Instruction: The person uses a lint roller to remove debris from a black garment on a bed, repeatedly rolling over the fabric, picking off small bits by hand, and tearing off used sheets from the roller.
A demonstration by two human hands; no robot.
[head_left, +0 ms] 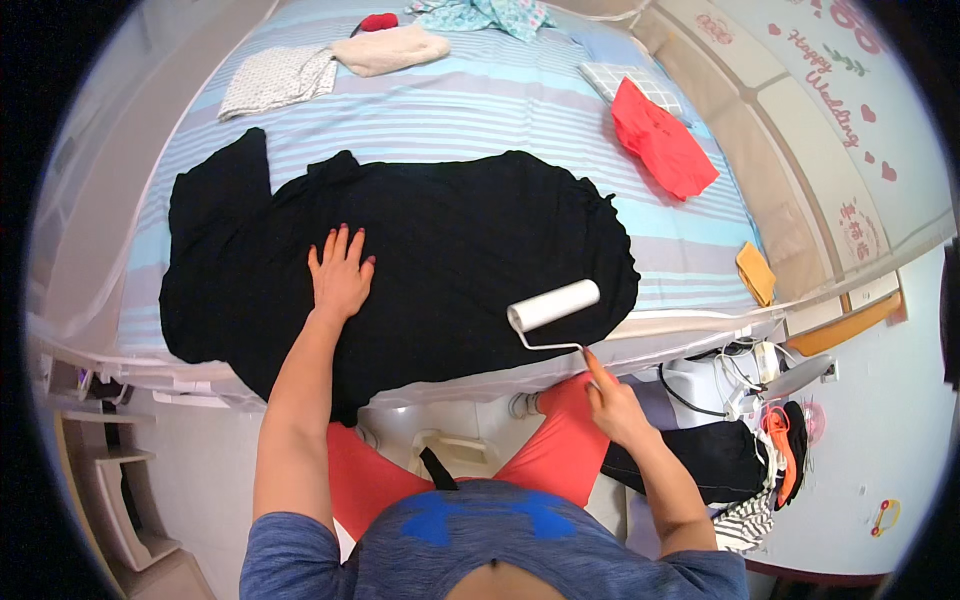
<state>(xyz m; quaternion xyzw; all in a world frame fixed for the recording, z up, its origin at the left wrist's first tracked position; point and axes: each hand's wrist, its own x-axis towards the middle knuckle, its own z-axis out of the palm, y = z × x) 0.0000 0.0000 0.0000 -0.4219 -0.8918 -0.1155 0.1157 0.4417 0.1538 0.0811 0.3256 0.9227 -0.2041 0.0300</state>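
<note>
A black garment [450, 240] lies spread over the near part of the bed, with a sleeve at its far left and a ruffled edge at its right. Flat on its left half rests my left hand [341, 272], fingers spread. My right hand [612, 402] is closed round the handle of a lint roller [555, 305]. The roller's white cylinder is over the garment's lower right part; whether it presses on the cloth I cannot tell. Part of the handle is hidden by my fingers.
On the striped bed sheet [440, 120] lie a folded patterned cloth [278, 82], a cream cloth [392, 50], a red garment [662, 140] and a yellow cloth [755, 273]. A bed net [790, 130] borders the right side. Clothes and cables crowd a surface [700, 460] at my right.
</note>
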